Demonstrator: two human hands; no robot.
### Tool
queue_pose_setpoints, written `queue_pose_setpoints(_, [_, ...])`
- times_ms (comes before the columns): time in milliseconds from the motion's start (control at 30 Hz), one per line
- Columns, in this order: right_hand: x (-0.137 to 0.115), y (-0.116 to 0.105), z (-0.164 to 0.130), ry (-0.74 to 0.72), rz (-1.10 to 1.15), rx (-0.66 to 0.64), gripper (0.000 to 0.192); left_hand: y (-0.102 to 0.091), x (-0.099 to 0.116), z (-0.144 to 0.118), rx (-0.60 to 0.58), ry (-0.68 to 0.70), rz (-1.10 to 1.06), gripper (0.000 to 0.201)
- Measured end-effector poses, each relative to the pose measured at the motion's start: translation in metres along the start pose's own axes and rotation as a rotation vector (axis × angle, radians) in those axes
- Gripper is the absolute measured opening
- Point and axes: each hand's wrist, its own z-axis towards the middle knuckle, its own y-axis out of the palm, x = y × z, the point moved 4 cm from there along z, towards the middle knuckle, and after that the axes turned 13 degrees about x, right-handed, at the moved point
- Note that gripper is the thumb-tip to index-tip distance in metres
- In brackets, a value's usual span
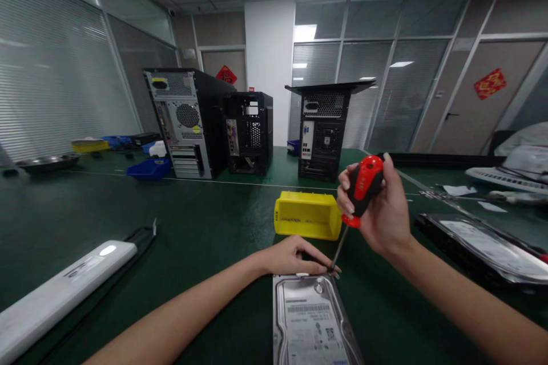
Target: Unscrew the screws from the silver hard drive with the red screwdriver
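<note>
A silver hard drive [314,319] with a white printed label lies on the green work surface in front of me, its lower end cut off by the frame. My left hand [293,256] rests at its far edge, with thumb and forefinger closed around the far right corner. In my right hand [381,205] is a red and black screwdriver [363,188], gripped by its thick handle. The shaft slants down to that same corner, and the tip meets it beside my left fingertips. Whether a screw sits under the tip is too small to tell.
Just beyond my hands, a yellow bin [306,217] lies with its opening toward me. Black computer cases [205,125] stand farther back. A white power strip [68,291] is on the left, near a blue bin [149,169]. Another hard drive [483,245] lies at the right.
</note>
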Motion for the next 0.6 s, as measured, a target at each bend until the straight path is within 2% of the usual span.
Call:
queue_pose_setpoints(167, [-0.0003,-0.0003,0.0006,0.031,0.02,-0.057,0.045,0.0,-0.0006,-0.0002,-0.007,-0.037,0.016,0.026])
queue_pose_setpoints(367, [0.0013,0.0011,-0.0018,-0.007,-0.16,-0.051,0.044,-0.0014,-0.0042,-0.0011,-0.02,-0.018,0.026,0.027])
queue_pose_setpoints(467, [0.0019,-0.0002,-0.001,0.02,-0.088,-0.015,0.037,-0.0016,-0.0067,-0.0009,-0.025,-0.022,0.027,0.028])
queue_pose_setpoints(600, [0.0018,-0.0005,-0.0009,0.053,-0.027,-0.022,0.042,-0.0014,-0.0071,-0.0008,-0.02,-0.024,0.02,0.028])
